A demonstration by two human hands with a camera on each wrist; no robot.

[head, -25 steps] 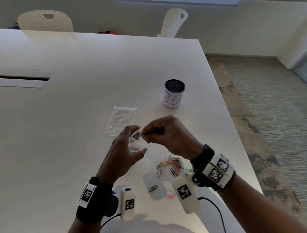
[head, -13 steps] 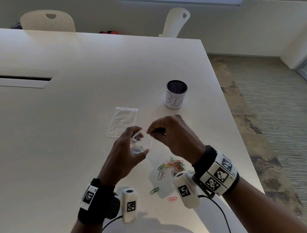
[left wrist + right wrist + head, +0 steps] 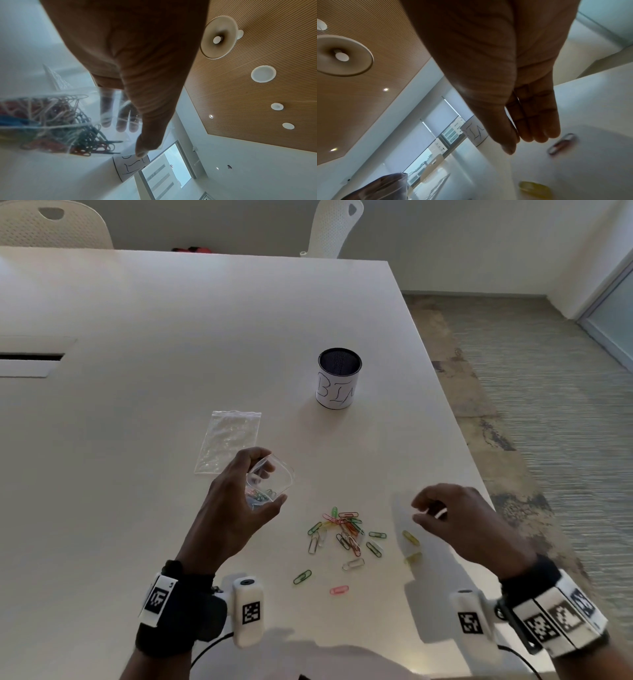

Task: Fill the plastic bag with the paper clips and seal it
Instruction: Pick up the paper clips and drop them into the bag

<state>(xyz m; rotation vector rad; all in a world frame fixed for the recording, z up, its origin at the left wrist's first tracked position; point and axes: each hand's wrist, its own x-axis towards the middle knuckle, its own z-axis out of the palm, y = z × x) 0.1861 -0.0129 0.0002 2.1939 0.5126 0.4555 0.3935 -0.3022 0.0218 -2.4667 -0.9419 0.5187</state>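
My left hand grips a small clear plastic bag just above the table, its mouth held wide. Several coloured paper clips lie in the bag's bottom, plain in the left wrist view. A loose pile of coloured paper clips lies on the white table between my hands. My right hand hovers to the right of the pile, above a yellow clip, its fingers relaxed and holding nothing. The right wrist view shows its fingers nearly straight over the yellow clip.
A second clear zip bag lies flat beyond my left hand. A dark mesh cup labelled BIN stands further back. The table's right edge runs close by my right hand, with carpet beyond. Two white chairs stand at the far side.
My right hand left the bag's mouth and swung right and down to beside the clip pile. My left hand kept hold of the open bag.
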